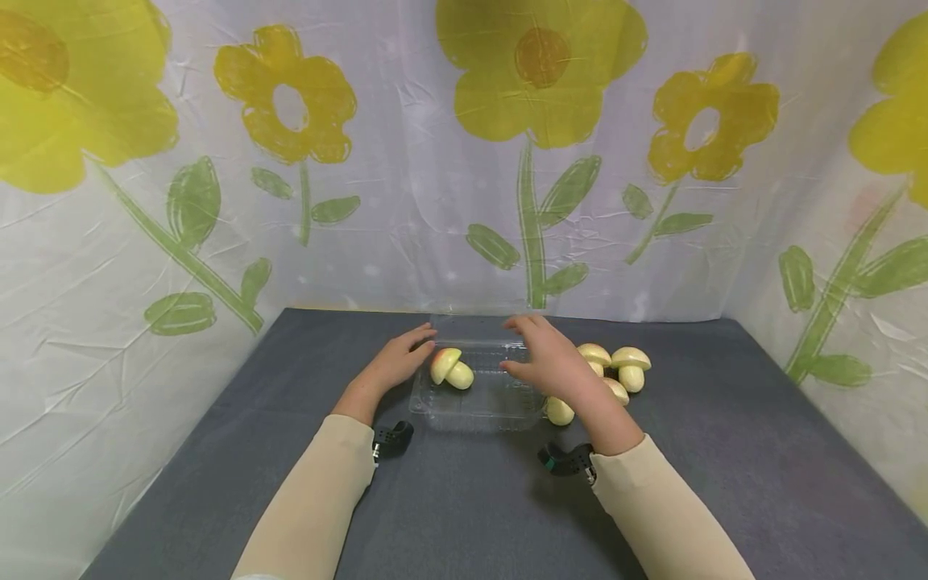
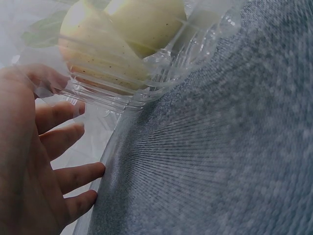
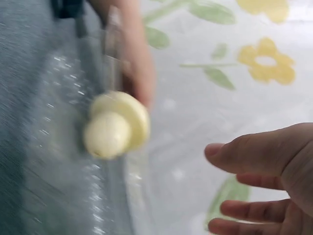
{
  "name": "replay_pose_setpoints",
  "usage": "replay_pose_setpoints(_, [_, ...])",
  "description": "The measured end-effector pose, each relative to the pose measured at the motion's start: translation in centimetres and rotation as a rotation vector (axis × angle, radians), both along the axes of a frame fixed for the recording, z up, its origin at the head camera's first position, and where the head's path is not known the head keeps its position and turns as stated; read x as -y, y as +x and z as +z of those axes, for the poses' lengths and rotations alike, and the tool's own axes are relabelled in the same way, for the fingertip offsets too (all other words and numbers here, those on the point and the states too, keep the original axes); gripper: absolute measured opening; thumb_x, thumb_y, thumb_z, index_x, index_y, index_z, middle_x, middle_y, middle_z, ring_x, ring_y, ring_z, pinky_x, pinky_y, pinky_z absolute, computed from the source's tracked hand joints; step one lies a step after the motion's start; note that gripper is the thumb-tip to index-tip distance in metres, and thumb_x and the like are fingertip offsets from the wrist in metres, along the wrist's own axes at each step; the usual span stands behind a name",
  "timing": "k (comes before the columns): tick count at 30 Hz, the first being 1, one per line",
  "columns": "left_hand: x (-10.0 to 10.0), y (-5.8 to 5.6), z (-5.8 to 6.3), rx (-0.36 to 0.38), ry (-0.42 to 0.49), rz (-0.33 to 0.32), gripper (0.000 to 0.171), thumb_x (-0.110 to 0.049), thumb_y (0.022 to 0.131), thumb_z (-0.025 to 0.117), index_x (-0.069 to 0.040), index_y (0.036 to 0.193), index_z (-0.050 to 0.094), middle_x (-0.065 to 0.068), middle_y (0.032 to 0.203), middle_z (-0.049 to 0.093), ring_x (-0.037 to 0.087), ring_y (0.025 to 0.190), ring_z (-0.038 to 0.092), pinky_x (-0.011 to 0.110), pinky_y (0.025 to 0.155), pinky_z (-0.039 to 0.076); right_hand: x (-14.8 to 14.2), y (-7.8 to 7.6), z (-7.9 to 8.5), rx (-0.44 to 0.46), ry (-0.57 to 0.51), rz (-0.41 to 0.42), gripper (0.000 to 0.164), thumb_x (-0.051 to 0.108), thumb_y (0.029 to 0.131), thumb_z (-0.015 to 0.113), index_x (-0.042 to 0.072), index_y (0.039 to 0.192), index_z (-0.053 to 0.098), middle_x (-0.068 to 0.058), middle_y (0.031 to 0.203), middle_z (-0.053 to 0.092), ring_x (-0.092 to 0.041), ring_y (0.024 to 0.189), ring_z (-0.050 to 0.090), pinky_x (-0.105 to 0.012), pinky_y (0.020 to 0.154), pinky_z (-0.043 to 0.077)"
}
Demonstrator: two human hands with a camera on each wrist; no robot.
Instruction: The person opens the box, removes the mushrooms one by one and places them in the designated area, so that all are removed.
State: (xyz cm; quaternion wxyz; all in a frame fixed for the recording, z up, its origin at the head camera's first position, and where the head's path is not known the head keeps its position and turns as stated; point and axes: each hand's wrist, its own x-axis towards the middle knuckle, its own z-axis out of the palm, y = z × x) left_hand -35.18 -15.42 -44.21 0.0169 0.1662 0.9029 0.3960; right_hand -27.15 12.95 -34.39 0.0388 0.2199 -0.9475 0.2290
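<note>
A clear plastic container [image 1: 493, 407] rests on the dark tabletop, with its clear lid raised at the back. Inside its left part lies a toy mushroom [image 1: 453, 370], pale yellow with a reddish tint on the cap. My left hand [image 1: 395, 361] is at the container's left side, fingers spread and loosely bent; in the left wrist view its upper digits overlap the clear wall [image 2: 105, 100]. Over the container's right side hovers my right hand [image 1: 554, 362], thumb and fingers apart and nothing between them.
Several more toy mushrooms [image 1: 631, 367] lie right of the container, some partly hidden behind my right hand and forearm. A dark cloth [image 1: 464, 499] covers the table. Behind and at both sides hangs a white curtain [image 1: 406, 201] printed with yellow flowers.
</note>
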Motion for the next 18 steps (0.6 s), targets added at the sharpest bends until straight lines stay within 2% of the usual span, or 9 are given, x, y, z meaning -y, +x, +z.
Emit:
replay_pose_setpoints(6, [-0.1, 0.1, 0.0, -0.008, -0.005, 0.003, 0.052, -0.035, 0.111, 0.045, -0.009, 0.157, 0.044, 0.008, 0.168, 0.025, 0.035, 0.150, 0.032, 0.058, 0.118, 0.033, 2.3, -0.1, -2.1, -0.076, 0.044, 0.067, 0.058, 0.030, 0.097, 0.076, 0.010, 0.146, 0.053, -0.015, 0.142, 0.051, -0.029, 0.112, 0.062, -0.044, 0.086, 0.056])
replay_pose_setpoints(12, [0.0, 0.0, 0.0, -0.018, -0.012, 0.007, 0.052, -0.035, 0.111, 0.045, -0.009, 0.156, 0.045, 0.008, 0.168, 0.026, 0.036, 0.149, 0.034, 0.059, 0.117, 0.033, 3.8, -0.3, -4.1, -0.148, 0.073, 0.166, 0.055, 0.027, 0.101, 0.070, 0.007, 0.149, 0.051, -0.017, 0.150, 0.047, -0.031, 0.115, 0.063, -0.044, 0.090, 0.057])
replay_pose_setpoints(15, [0.0, -0.1, 0.0, -0.021, -0.015, 0.002, 0.053, -0.036, 0.111, 0.045, -0.009, 0.156, 0.045, 0.008, 0.168, 0.026, 0.037, 0.149, 0.034, 0.060, 0.117, 0.033, 4.2, -0.4, -4.9, -0.107, 0.042, 0.252, 0.058, 0.022, 0.104, 0.065, 0.005, 0.156, 0.043, -0.018, 0.161, 0.036, -0.035, 0.128, 0.057, -0.047, 0.099, 0.054])
replay_pose_setpoints(18, [0.0, 0.0, 0.0, -0.029, -0.015, -0.004, 0.053, -0.035, 0.111, 0.045, -0.007, 0.156, 0.045, 0.010, 0.168, 0.027, 0.037, 0.149, 0.033, 0.061, 0.117, 0.032, 4.4, -0.6, -5.6, -0.030, -0.002, 0.344, 0.060, 0.014, 0.107, 0.058, 0.006, 0.161, 0.033, -0.016, 0.167, 0.024, -0.039, 0.145, 0.038, -0.052, 0.114, 0.041])
